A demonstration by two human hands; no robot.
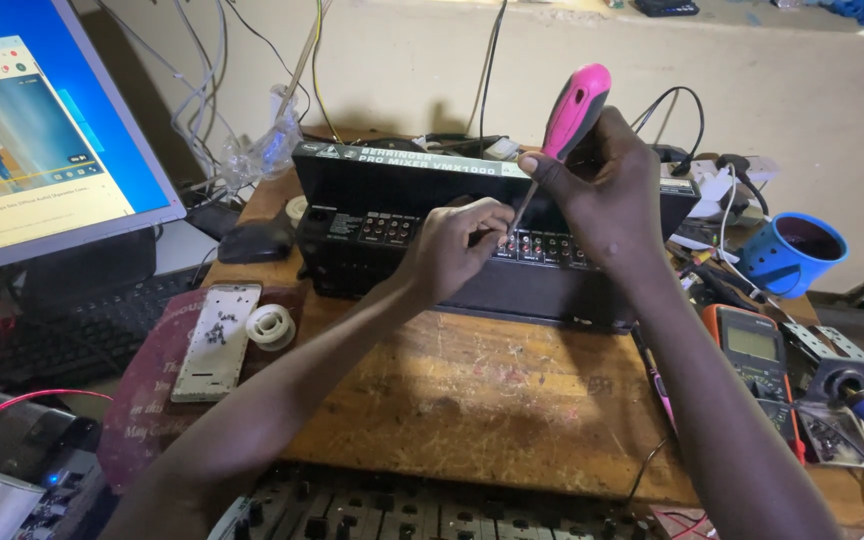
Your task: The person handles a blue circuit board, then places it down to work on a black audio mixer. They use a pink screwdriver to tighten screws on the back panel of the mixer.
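Both hands (592, 190) work pink screwdriver (570, 120) on black mixer (352, 210).

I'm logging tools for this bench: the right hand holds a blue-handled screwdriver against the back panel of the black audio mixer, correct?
Not quite: the handle is pink, not blue. The head view shows the right hand holding a pink-handled screwdriver against the back panel of the black audio mixer; the rest stands.

A worn wooden workbench (472, 400) with a scratched, stained top stands against a plain cream wall (812, 110). Several cables (197, 90) hang down the wall at the left. 1 lit monitor (42, 130) stands at the far left above a dark keyboard (92, 325). Light falls brightly on the wall, and the bench front lies in softer shade.
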